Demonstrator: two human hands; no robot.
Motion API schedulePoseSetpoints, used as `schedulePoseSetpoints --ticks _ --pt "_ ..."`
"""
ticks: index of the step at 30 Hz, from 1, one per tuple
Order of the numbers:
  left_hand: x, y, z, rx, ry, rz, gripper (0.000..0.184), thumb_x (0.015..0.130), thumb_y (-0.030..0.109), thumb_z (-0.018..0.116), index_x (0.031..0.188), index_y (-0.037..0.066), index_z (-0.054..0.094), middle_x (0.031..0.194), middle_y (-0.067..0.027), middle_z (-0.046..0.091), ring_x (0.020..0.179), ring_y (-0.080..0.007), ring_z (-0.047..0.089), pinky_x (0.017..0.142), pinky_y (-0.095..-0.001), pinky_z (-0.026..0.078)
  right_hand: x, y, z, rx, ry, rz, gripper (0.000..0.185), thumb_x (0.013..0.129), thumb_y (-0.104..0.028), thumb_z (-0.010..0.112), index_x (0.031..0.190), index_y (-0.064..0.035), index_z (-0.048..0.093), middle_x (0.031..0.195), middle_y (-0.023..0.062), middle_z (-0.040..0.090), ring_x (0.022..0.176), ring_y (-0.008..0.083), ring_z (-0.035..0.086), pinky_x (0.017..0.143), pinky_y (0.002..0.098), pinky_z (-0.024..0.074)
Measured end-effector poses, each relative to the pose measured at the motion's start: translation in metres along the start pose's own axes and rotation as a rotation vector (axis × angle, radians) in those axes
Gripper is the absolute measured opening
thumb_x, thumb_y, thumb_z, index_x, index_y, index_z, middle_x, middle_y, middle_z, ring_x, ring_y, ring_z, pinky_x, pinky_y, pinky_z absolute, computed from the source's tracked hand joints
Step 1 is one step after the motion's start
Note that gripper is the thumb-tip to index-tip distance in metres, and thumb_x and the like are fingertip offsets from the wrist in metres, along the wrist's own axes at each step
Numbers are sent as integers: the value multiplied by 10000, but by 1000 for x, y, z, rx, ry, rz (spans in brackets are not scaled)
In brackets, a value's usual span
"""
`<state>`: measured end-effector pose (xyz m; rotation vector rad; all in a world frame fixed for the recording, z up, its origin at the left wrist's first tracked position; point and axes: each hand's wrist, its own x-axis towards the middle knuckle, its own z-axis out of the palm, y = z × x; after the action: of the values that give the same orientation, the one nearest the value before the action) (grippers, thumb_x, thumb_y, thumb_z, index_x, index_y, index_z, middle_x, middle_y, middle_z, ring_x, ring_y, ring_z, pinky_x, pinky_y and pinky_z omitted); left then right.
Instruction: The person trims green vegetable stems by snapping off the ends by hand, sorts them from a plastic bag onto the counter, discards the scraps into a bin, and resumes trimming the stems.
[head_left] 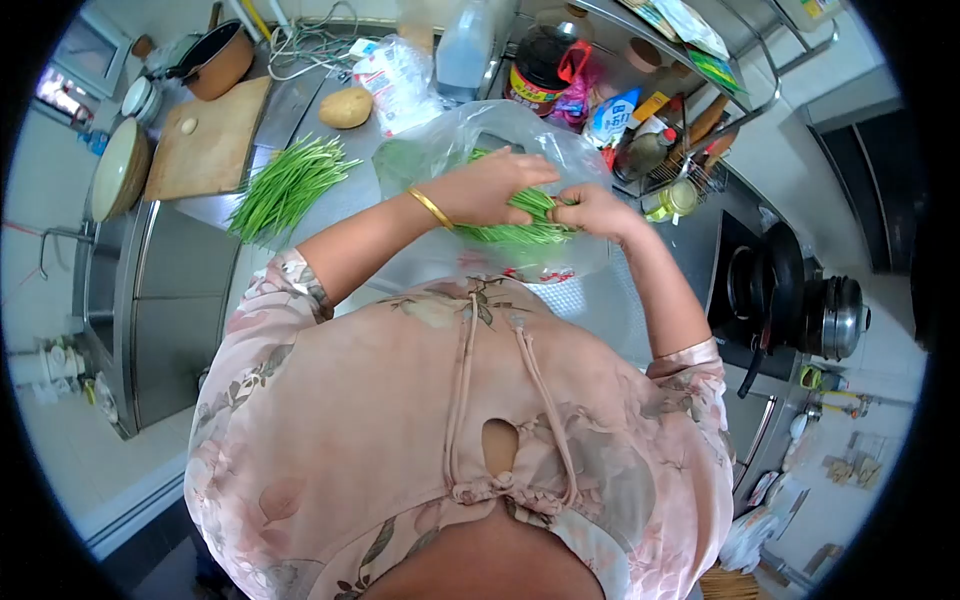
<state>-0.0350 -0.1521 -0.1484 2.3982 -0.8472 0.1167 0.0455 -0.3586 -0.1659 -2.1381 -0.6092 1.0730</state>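
Note:
A clear plastic bag lies spread on the counter in front of me, with a bunch of green chives in its opening. Over the chives reaches my left hand, a gold bangle on its wrist; its fingers are stretched out and the thumb touches the stems. My right hand has its fingers closed in a pinch at the right end of the bunch. Part of the bunch is hidden beneath my hands. To the left, a second pile of chives lies loose on the counter.
A potato and a cutting board with a small pale bulb are at the back left. Jars, packets and a dish rack line the back right. Dark pans stand on the stove at right.

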Motion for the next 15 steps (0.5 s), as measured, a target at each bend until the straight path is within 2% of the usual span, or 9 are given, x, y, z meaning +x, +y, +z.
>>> schedulePoseSetpoints --ticks 4,6,9,10,12,14,15 --pt "20 16 -1 -82 -38 -84 499 725 174 622 1173 46 445 1113 -155 520 1054 -290 483 886 -361 376 -42 -58 -26 257 -69 2 154 741 -202 617 729 -50 594 547 -31 457 429 51 342 392 213 255" --pt "28 13 -6 -214 -8 -131 443 743 162 599 1144 36 459 1033 -166 556 973 -302 532 824 -367 408 -47 -61 -36 361 -78 -22 153 749 -199 609 733 -50 581 531 -40 428 413 42 306 382 203 223" --pt "33 14 -26 -219 17 -123 352 768 141 566 1087 21 476 910 -176 576 843 -313 566 735 -360 428 -57 -69 -53 553 -122 -46 218 785 -238 585 706 -39 540 509 -45 383 393 42 273 377 200 193" --pt "33 22 -39 -332 6 -159 291 786 124 542 1050 18 479 919 -149 571 847 -262 556 737 -327 420 -60 -72 -55 635 -130 -54 240 790 -256 583 693 -42 533 495 -46 369 386 44 261 376 207 184" --pt "34 25 -53 -418 27 -168 303 799 119 529 1080 24 467 934 -125 564 859 -214 540 745 -306 412 -69 -82 -58 725 -126 -90 289 812 -281 569 660 -47 494 482 -46 345 378 43 255 373 207 182" --pt "32 24 -60 -481 58 -138 329 831 118 501 1143 35 435 953 -67 538 884 -140 494 772 -273 392 -70 -80 -62 769 -195 -218 284 817 -273 562 662 -47 489 486 -44 345 379 43 263 371 202 192" --pt "31 22 -63 -467 72 -164 336 839 126 497 1155 37 426 910 -58 528 839 -128 490 740 -263 395 -71 -78 -65 793 -230 -281 281 820 -269 558 662 -47 487 488 -44 345 379 43 267 370 200 196"
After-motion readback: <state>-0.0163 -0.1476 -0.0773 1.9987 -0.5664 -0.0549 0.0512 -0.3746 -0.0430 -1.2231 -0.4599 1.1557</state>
